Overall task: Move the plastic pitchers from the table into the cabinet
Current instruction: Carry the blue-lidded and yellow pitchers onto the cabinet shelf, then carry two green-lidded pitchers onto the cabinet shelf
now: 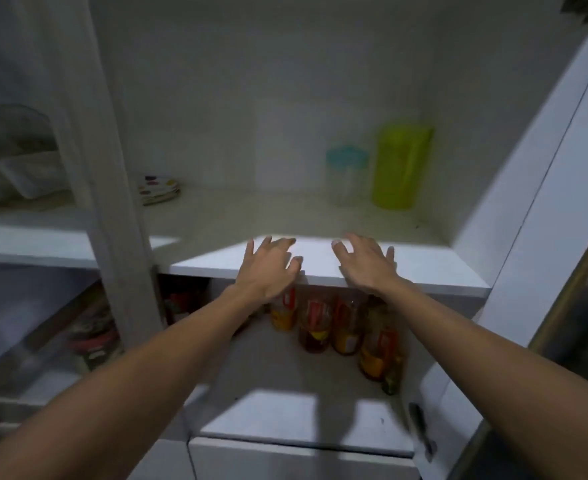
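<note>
A lime-green plastic pitcher (401, 166) stands upright at the back right of the white cabinet shelf (424, 271). Beside it on its left is a clear pitcher with a teal lid (347, 174). My left hand (270, 268) and my right hand (365, 263) hover at the shelf's front edge, fingers spread, holding nothing. Both hands are well in front of the pitchers and apart from them. The picture is blurred.
A stack of patterned plates (159, 190) lies at the shelf's back left. Several jars and bottles (348, 327) stand on the shelf below. A white upright post (119, 168) divides off the left compartment with a white dish (31, 173). An open door (541, 209) is at right.
</note>
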